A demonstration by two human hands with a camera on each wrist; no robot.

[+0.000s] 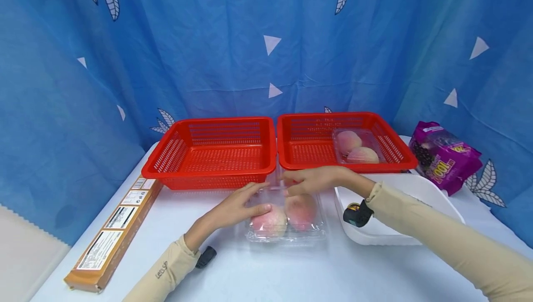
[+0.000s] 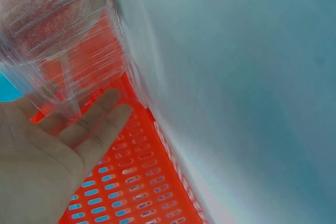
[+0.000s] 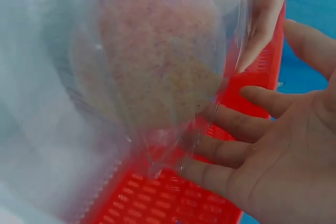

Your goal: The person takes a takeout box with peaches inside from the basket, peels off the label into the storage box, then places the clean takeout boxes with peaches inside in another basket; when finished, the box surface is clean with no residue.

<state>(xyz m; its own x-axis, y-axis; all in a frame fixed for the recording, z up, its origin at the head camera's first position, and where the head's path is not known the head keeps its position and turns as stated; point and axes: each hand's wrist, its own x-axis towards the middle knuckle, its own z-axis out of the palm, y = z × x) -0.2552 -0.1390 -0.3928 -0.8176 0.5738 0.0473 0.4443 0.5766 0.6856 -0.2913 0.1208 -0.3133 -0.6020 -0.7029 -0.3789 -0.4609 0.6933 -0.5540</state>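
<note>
A clear plastic fruit box lies on the white table with two pinkish peaches inside, one on the left and one on the right. My left hand reaches over its left side, thumb above the left peach, fingers towards the far edge. From the right, my right hand extends over the far right part of the box, slightly blurred. The right wrist view shows the fingers of that hand loosely straight against the plastic. In the left wrist view, the fingers are also extended beside the plastic.
Behind the box stand two red baskets: the left basket and the right basket, which holds another peach box. A white tub, a purple bag and a long brown carton flank the work area.
</note>
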